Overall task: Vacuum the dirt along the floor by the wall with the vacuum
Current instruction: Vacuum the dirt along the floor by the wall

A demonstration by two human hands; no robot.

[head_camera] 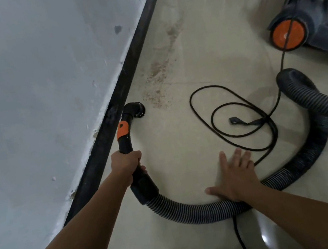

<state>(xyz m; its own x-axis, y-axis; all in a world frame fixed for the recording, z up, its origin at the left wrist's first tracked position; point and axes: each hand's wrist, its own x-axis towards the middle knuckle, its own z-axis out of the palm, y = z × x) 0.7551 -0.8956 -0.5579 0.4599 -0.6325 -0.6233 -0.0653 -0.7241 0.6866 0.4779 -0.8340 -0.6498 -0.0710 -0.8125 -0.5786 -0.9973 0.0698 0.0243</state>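
Observation:
My left hand (126, 162) grips the black vacuum handle tube (125, 138), which has an orange slider. Its curved nozzle (137, 109) points down at the floor beside the black skirting (127, 65). A trail of brown dirt (158, 75) runs along the floor just beyond the nozzle, close to the wall. The ribbed grey hose (194, 208) curves from the handle across the floor toward the vacuum body (310, 19), blue-grey with an orange wheel, at the upper right. My right hand (236, 174) is spread flat with straight fingers, over the floor just above the hose.
A black power cord (232, 112) lies in loose loops on the beige tiles between the hose and the dirt, with its plug end in the middle. The scuffed grey wall (34, 91) fills the left side.

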